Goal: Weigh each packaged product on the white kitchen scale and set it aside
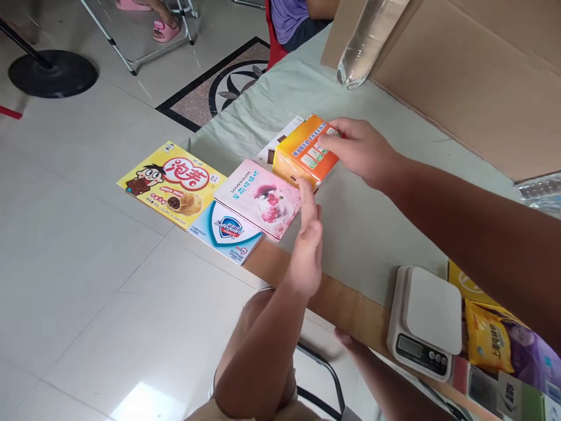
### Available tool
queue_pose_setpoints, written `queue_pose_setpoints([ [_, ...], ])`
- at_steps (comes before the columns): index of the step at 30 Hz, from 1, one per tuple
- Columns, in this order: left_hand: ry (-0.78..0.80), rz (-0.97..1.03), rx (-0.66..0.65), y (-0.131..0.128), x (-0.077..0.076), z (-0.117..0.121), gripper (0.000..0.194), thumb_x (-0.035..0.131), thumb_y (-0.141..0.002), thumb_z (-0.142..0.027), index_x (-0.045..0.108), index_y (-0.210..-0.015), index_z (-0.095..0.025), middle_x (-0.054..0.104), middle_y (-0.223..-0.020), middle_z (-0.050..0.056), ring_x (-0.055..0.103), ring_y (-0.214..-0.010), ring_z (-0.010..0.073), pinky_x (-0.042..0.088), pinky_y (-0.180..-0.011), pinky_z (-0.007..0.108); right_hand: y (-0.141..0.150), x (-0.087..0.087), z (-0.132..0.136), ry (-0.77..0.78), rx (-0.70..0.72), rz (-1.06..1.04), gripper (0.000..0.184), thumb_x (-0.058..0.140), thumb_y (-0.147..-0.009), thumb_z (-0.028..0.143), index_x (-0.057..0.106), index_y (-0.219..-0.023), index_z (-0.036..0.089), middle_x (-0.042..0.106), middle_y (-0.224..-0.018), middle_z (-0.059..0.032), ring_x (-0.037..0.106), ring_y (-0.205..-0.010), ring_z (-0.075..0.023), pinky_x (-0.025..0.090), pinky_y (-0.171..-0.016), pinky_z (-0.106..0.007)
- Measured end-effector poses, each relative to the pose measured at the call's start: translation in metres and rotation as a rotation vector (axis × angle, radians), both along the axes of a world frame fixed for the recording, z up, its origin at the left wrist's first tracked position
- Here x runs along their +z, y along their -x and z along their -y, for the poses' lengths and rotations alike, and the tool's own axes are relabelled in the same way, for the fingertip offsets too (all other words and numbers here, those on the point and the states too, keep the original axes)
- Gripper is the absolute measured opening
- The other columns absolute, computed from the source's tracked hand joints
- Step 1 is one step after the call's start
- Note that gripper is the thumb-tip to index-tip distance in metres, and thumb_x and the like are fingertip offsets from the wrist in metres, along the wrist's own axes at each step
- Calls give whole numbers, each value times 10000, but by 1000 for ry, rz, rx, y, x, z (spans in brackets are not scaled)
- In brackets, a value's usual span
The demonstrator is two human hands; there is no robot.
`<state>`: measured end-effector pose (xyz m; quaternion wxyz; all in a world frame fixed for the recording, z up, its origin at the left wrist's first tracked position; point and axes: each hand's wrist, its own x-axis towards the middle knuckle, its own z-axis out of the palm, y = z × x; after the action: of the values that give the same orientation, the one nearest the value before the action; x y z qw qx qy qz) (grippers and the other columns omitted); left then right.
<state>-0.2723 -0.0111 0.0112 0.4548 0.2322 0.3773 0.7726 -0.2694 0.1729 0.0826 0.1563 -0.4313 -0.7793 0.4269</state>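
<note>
My right hand (362, 149) grips an orange soap-like pack (309, 146) with Chinese print, thumb on top. The pack stands on the cloth, touching or very near a pink box (263, 199) with a glass cup picture. My left hand (308, 251) is upright with fingers stretched out, beside the right edge of the pink box; its fingertips reach the near end of the orange pack. Left of these lie a blue and white Safeguard box (228, 228) and a yellow snack box (170, 181). A white box (280, 140) shows partly behind the orange pack.
A white kitchen scale (432, 310) stands at the table's near right edge. Beyond it lie a yellow packet (488, 339) and other packages. Cardboard (473, 76) and a clear plastic-wrapped roll (368, 41) stand at the back. Another person's purple top (298, 20) is near the far end.
</note>
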Motion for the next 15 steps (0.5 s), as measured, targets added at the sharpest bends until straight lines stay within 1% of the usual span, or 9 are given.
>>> queue_pose_setpoints([
  [2,-2,-57,1,-4,-3,1,673,460,-986,-762,429,-1605,-500,58,-1814,-214,-124,-1709,209,-8,-1427,440,-4,1,6,-20,-33,-11,69,672,-891,226,725,-851,207,761,-803,26,761,-834,-190,621,-1011,-495],
  [3,-12,-83,1,-7,-5,3,664,451,-998,-754,417,-1613,-506,67,-1813,-217,-122,-1709,210,-26,-1426,433,-7,2,9,-36,-40,-26,57,681,-884,217,719,-842,212,758,-792,26,760,-833,-193,623,-1015,-498],
  [5,-55,-129,-3,-14,-7,5,645,410,-1031,-722,367,-1640,-514,53,-1810,-225,-115,-1707,198,-35,-1426,420,-16,8,15,-71,-37,-51,43,679,-876,204,718,-871,223,771,-801,32,761,-845,-177,623,-1011,-452],
  [7,-114,-196,-19,-22,-7,8,645,368,-1059,-684,277,-1674,-513,14,-1804,-231,-120,-1705,187,-40,-1427,437,-30,17,22,-107,-46,-47,97,643,-889,216,722,-945,219,799,-855,31,762,-872,-152,609,-969,-375],
  [8,-144,-239,-35,-26,-5,9,650,352,-1068,-670,229,-1686,-510,0,-1801,-231,-117,-1705,186,-42,-1427,448,-39,23,25,-126,-73,-33,131,622,-897,232,722,-980,209,809,-883,26,763,-880,-144,599,-933,-346],
  [10,-194,-325,-86,-36,2,11,660,331,-1080,-647,152,-1698,-501,-33,-1794,-230,-113,-1707,180,-35,-1430,439,-63,37,32,-167,-168,-5,191,608,-906,275,724,-1025,181,819,-923,7,765,-886,-141,579,-865,-316],
  [12,-222,-392,-176,-47,10,11,667,319,-1091,-618,106,-1707,-475,-89,-1786,-221,-108,-1707,174,0,-1432,401,-96,50,38,-196,-304,30,217,635,-898,311,725,-1044,179,822,-960,-9,767,-902,-147,561,-825,-308],
  [13,-227,-417,-226,-54,13,10,680,318,-1092,-616,101,-1715,-451,-105,-1788,-201,-105,-1707,180,18,-1432,395,-115,56,41,-208,-375,56,215,654,-889,324,723,-1042,189,823,-985,-16,766,-919,-155,558,-818,-311],
  [15,-230,-447,-348,-68,16,7,745,351,-1073,-663,125,-1728,-390,-80,-1804,-132,-80,-1711,217,49,-1432,427,-156,64,49,-215,-488,143,203,680,-884,353,710,-1028,214,819,-1057,-35,762,-978,-186,569,-848,-331],
])
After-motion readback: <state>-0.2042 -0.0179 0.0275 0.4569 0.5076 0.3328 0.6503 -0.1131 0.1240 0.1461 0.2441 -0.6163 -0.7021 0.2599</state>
